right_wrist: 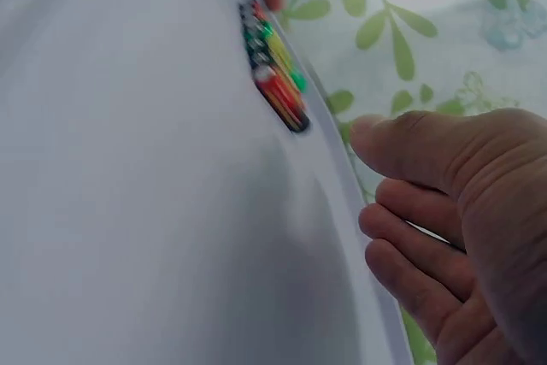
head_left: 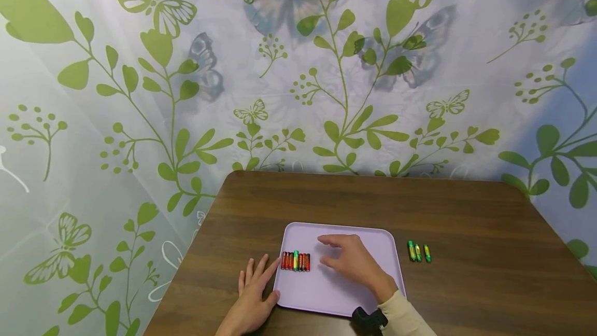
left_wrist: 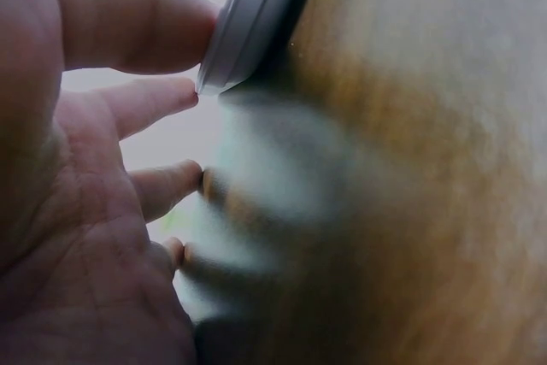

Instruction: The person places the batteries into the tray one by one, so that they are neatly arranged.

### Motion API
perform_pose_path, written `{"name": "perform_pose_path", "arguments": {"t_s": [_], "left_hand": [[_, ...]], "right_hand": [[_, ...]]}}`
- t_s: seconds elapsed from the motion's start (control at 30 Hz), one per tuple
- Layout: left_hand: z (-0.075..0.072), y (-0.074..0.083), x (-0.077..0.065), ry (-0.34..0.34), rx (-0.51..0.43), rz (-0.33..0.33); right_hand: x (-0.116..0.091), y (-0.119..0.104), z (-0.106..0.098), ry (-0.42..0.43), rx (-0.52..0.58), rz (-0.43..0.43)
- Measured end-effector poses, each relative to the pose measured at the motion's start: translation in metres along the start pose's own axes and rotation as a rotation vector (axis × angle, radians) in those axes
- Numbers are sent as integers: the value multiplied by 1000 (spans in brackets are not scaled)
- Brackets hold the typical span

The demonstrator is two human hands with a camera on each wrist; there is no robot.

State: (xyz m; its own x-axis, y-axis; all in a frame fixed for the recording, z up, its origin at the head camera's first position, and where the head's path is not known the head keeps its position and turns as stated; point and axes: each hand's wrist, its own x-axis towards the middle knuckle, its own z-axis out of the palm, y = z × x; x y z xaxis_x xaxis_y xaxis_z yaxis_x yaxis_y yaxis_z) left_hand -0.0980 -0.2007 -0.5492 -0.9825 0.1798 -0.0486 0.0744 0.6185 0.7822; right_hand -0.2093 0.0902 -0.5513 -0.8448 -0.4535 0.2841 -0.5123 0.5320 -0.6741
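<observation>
A lilac tray [head_left: 326, 294] lies on the table. Near its left rim several red-and-black batteries [head_left: 285, 261] and a green-and-yellow battery [head_left: 296, 261] stand side by side in one row. My left hand [head_left: 252, 297] rests at the tray's left edge with fingers spread; its thumb [left_wrist: 137, 19] and a fingertip touch the rim. Over the tray, right of the row, my right hand [head_left: 352, 261] hovers. In the right wrist view its thumb [right_wrist: 410, 147] and fingers are loosely bent, apart, with nothing between them.
Three green-and-yellow batteries [head_left: 418, 253] lie on the brown wooden table [head_left: 466, 294], right of the tray. Behind the table hangs a curtain [head_left: 280, 77] printed with leaves and butterflies. A black strap [head_left: 368, 319] is on the right wrist.
</observation>
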Motion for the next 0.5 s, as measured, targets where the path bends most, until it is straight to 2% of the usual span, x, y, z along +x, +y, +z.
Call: {"name": "perform_pose_path", "arguments": {"t_s": [0.5], "left_hand": [[0, -1, 1, 0, -9, -6]], "right_hand": [[-25, 36, -67, -59, 62, 73]]}}
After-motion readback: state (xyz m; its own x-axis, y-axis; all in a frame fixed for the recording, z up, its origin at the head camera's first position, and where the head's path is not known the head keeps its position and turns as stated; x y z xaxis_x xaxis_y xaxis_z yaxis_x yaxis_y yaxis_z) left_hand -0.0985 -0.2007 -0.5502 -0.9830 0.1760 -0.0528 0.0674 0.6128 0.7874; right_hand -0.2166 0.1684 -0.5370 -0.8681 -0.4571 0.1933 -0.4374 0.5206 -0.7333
